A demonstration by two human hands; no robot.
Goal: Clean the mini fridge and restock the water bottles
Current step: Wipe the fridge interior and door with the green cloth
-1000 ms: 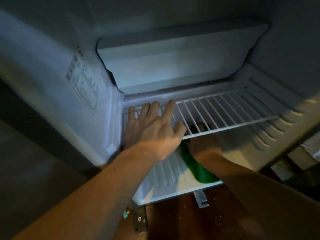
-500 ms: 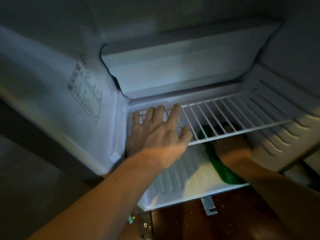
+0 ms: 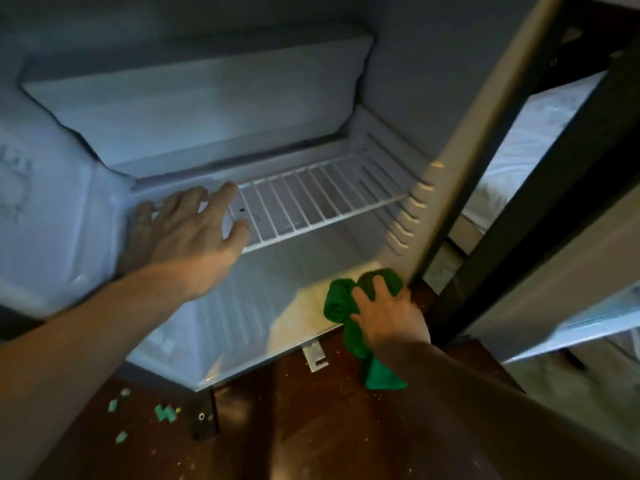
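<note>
- Resting on the left end of the white wire shelf (image 3: pixel 322 199), the left hand (image 3: pixel 187 233) lies palm down with its fingers spread apart, gripping nothing
- The right hand (image 3: pixel 388 313) is closed on a bunched green cloth (image 3: pixel 343 306) at the front right corner of the mini fridge (image 3: pixel 86 216) floor; part of the cloth hangs down past the front edge, over the dark wooden floor (image 3: pixel 311 427)
- The fridge interior is white, with a closed freezer flap (image 3: pixel 207 109) across the top and ribbed side walls; the floor of the fridge shows a yellowish patch just left of the cloth
- The open fridge door (image 3: pixel 485 133) stands at the right, its edge just beside the right hand
- Small green scraps (image 3: pixel 162 412) and a dark bracket (image 3: pixel 202 417) lie on the wooden floor below the fridge
- No water bottles are in view
</note>
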